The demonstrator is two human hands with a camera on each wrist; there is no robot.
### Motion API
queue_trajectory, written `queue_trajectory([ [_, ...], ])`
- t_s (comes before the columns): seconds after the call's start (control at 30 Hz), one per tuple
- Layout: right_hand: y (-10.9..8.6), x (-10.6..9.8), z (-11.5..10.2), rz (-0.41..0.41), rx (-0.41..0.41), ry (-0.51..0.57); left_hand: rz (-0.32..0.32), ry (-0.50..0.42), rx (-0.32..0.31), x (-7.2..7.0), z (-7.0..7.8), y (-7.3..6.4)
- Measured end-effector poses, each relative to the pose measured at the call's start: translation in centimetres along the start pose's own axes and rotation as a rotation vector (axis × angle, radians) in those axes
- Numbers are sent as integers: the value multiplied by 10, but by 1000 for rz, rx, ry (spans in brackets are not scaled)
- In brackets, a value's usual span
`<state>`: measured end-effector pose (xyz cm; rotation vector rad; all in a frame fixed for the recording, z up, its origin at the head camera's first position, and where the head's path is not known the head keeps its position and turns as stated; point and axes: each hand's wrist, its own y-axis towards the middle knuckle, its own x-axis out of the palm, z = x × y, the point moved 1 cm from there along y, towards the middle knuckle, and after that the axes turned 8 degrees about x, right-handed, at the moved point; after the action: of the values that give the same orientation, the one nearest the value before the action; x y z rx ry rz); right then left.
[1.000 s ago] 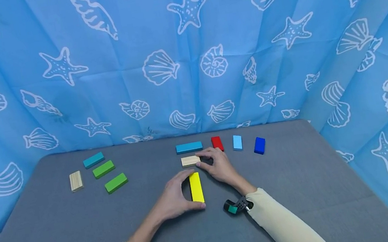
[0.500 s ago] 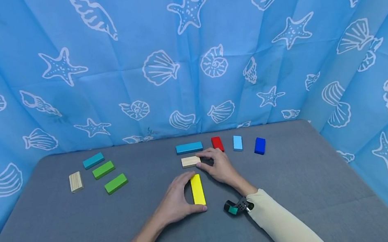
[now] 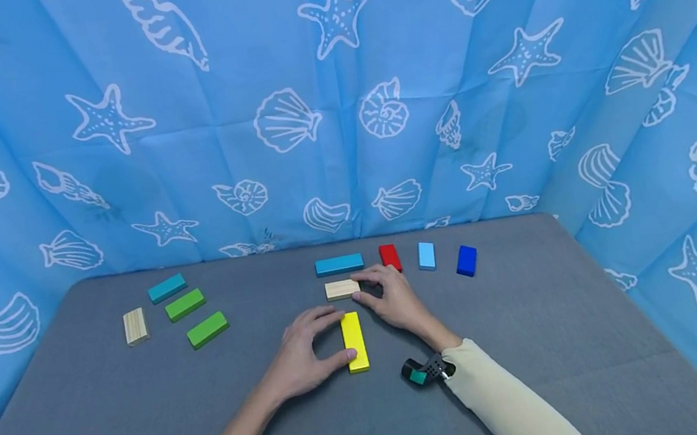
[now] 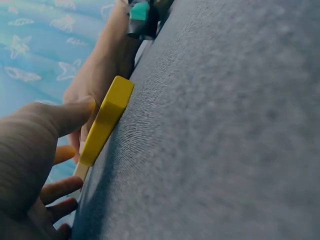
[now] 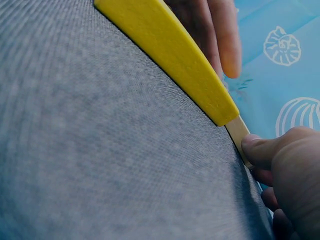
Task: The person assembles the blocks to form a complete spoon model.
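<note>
A long yellow block (image 3: 355, 335) lies lengthwise on the grey table in front of the person. My left hand (image 3: 301, 354) is at its left side, with thumb and forefinger spread apart and their tips right at the block's edge. The left wrist view shows the fingers loosely spread beside the yellow block (image 4: 109, 117). Just beyond lies a small plain wooden block (image 3: 339, 290), set crosswise. My right hand (image 3: 394, 302) pinches its right end between thumb and forefinger. In the right wrist view, the thumb presses on the wooden block (image 5: 237, 135).
Behind the wooden block lies a teal block (image 3: 339, 265). To its right sit a red block (image 3: 390, 257), a light blue block (image 3: 426, 256) and a dark blue block (image 3: 467, 261). At left are another teal block (image 3: 167, 288), two green blocks (image 3: 207, 330) and another wooden block (image 3: 136, 327).
The yellow block has shifted slightly toward the person. My left thumb has left its near end and moved up and left, loosening the hold. My right hand has stayed put.
</note>
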<state>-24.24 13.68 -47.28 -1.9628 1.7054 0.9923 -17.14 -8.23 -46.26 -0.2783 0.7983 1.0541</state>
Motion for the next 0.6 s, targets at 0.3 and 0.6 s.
queue_trajectory([
  [0.3, 0, 1, 0, -12, -6, -32, 2, 38, 64, 1, -7, -5],
  [0.6, 1, 2, 2, -25, -24, -15, 18, 70, 62, 3, -8, -5],
])
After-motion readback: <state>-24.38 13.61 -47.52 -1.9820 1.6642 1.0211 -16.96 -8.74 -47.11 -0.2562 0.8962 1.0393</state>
